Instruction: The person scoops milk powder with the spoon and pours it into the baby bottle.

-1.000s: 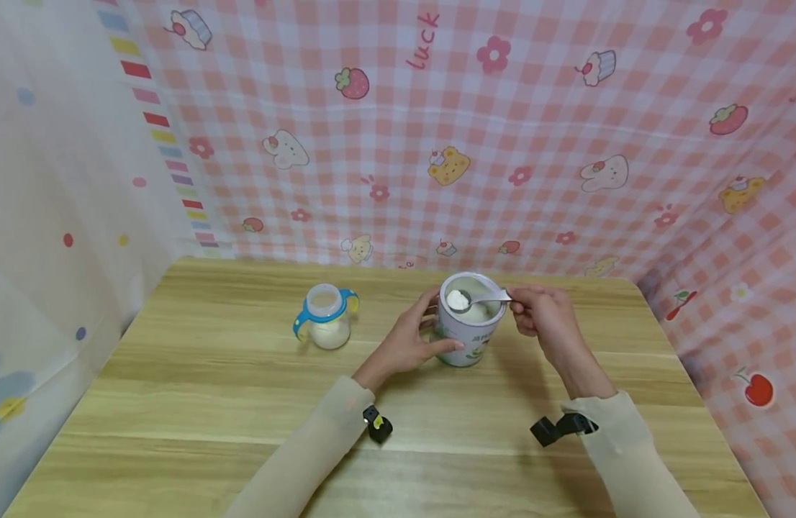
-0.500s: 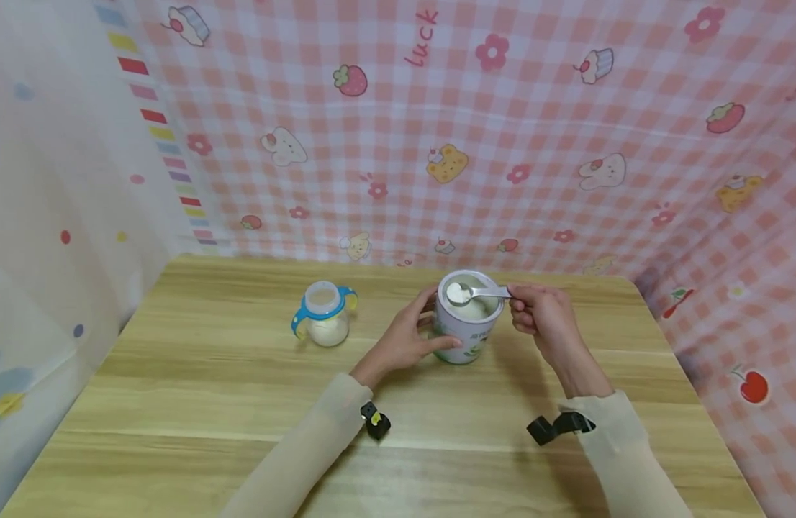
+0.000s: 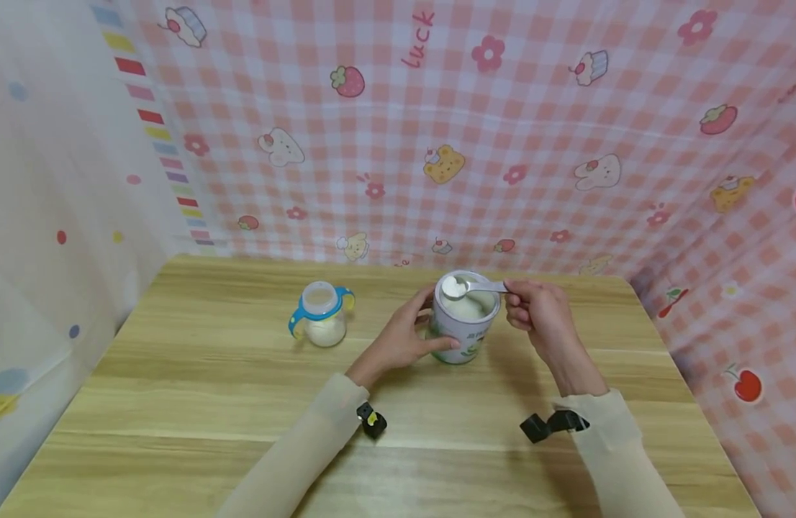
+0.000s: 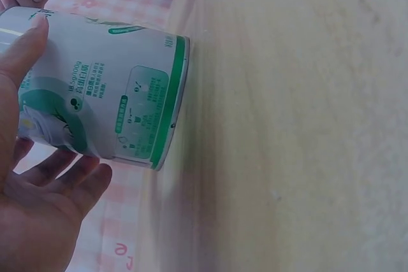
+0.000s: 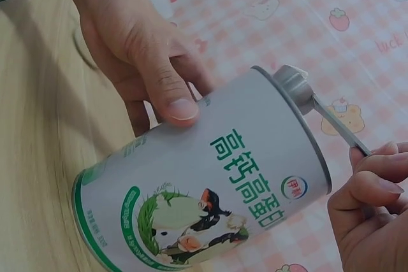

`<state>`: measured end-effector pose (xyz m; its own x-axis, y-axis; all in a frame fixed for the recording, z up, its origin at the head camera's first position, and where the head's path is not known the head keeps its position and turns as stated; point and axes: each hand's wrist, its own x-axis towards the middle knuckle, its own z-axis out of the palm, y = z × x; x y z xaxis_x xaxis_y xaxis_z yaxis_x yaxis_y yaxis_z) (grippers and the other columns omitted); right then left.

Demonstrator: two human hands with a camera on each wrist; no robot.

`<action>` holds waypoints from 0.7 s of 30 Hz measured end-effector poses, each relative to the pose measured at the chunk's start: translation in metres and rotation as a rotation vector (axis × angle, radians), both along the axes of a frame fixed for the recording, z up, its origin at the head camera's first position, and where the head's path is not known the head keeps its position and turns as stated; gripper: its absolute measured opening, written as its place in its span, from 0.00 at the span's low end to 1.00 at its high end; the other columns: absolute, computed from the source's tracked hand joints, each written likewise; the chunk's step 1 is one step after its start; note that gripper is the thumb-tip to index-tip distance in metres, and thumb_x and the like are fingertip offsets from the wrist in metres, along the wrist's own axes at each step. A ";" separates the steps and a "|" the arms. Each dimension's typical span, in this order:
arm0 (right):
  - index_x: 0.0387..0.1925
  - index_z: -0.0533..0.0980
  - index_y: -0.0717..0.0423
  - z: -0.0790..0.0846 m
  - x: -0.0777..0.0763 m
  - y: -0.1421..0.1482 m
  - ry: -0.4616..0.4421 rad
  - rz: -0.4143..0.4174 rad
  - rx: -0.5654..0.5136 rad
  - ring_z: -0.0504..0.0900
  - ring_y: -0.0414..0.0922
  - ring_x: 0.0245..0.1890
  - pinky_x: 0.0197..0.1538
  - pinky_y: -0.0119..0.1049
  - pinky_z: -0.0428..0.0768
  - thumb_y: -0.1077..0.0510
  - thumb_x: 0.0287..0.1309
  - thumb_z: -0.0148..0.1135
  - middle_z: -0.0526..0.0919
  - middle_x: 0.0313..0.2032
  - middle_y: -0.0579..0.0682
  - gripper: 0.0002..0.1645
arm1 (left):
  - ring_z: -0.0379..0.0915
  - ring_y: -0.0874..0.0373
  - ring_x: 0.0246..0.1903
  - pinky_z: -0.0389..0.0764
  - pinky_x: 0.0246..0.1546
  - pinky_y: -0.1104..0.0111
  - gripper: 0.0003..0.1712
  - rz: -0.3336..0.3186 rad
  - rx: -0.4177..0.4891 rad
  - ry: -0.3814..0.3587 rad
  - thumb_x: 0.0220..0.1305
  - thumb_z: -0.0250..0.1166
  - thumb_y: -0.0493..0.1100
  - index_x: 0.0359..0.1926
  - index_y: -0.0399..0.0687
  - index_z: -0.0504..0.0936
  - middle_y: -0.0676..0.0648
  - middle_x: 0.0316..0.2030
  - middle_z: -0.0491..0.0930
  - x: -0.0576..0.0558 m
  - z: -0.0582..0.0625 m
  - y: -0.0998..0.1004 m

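A white-and-green milk powder can (image 3: pixel 461 337) with a cow picture stands uncovered on the wooden table, pale powder inside. My left hand (image 3: pixel 404 338) grips its left side, thumb across the front and fingers behind; the left wrist view shows this hand (image 4: pixel 44 208) about the can (image 4: pixel 95 87). Between thumb and fingers, my right hand (image 3: pixel 543 313) pinches the handle of a metal measuring spoon (image 3: pixel 485 286). Its bowl, heaped with white powder (image 3: pixel 453 287), is over the can's mouth. In the right wrist view the spoon's bowl (image 5: pixel 294 84) shows just beyond the rim.
To the left of the can stands a clear baby bottle (image 3: pixel 325 329) with a blue collar and two side handles. White powder fills its lower part. A pink checked cloth (image 3: pixel 372 129) hangs behind the table (image 3: pixel 197 374).
The spoon has risen a little inside the can's mouth and shifted toward its left rim, the handle now nearly level. My left hand keeps its grip on the can.
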<state>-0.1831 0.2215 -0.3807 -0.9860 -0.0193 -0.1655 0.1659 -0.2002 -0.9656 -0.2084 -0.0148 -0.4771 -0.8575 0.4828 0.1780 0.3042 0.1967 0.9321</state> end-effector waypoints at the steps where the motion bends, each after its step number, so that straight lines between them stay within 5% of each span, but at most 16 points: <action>1: 0.27 0.78 0.59 0.000 0.000 -0.001 0.000 0.000 -0.002 0.62 0.34 0.15 0.18 0.24 0.59 0.60 0.75 0.53 0.70 0.20 0.44 0.18 | 0.64 0.54 0.73 0.71 0.73 0.56 0.57 0.002 -0.004 0.004 0.54 0.80 0.53 0.79 0.66 0.55 0.52 0.72 0.68 0.001 0.001 0.000; 21: 0.26 0.77 0.59 0.012 0.000 -0.019 0.017 -0.006 -0.038 0.63 0.34 0.14 0.16 0.23 0.58 0.62 0.75 0.53 0.70 0.20 0.44 0.18 | 0.60 0.55 0.75 0.72 0.73 0.55 0.62 0.125 -0.048 0.111 0.53 0.80 0.58 0.79 0.80 0.48 0.52 0.76 0.63 0.003 0.028 -0.029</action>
